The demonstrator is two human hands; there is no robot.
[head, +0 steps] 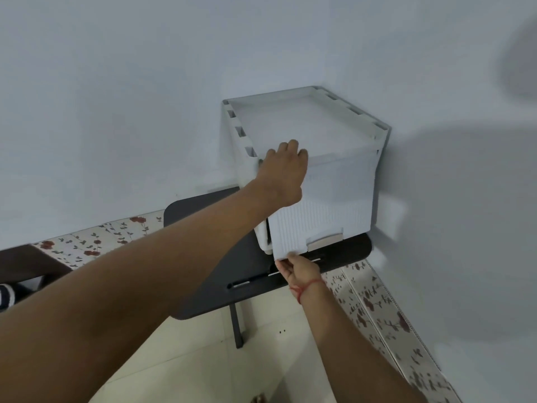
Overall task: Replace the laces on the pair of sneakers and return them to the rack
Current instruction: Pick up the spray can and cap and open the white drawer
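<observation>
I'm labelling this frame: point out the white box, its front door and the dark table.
white box (305,123), head view, flat top.
front door (313,225), head view, ribbed panel.
dark table (220,257), head view, bare top.

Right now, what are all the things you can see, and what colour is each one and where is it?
Shoe box: one, white, in the wall corner, on the table.
Front flap: one, white ribbed, on the box's front, swung out at the bottom.
Table: one, dark grey, low, under the box.
Floral skirting: white with red flowers, along both walls.
Floor: cream tiles.
Wrist string: one, red, on the right wrist.
Left hand: rests on the box's top front edge.
Right hand: pinches the flap's lower corner.
</observation>
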